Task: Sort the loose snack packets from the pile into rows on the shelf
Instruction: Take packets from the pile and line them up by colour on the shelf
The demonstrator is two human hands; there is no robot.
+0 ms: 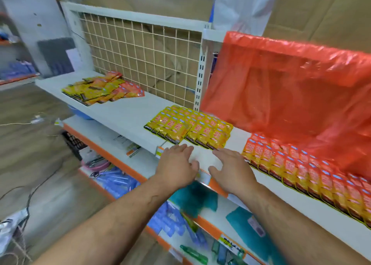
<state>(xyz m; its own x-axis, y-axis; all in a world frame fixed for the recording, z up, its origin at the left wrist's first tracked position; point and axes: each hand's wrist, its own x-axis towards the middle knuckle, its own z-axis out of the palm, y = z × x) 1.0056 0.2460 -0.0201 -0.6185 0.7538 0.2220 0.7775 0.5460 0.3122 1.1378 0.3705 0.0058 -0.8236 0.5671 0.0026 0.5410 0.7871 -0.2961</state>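
At the front edge of the shelf (128,114), left hand (176,164) and right hand (230,170) are flat, released and empty, with the yellow rows (188,128) just past their fingertips. A careless forward reach risks skewing those rows. The loose pile (102,88) lies well left of the left hand, across bare shelf that offers free travel.

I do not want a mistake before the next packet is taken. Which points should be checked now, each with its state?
1. Left hand free: ok, open and empty.
2. Right hand free: ok, open and empty.
3. Loose pile has packets: ok, at the far left of the shelf.
4. Yellow rows tidy: ok.
5. Free room beside them: ok.
6. Red plastic sheet clear of orange rows: not ok, it drapes over their back.
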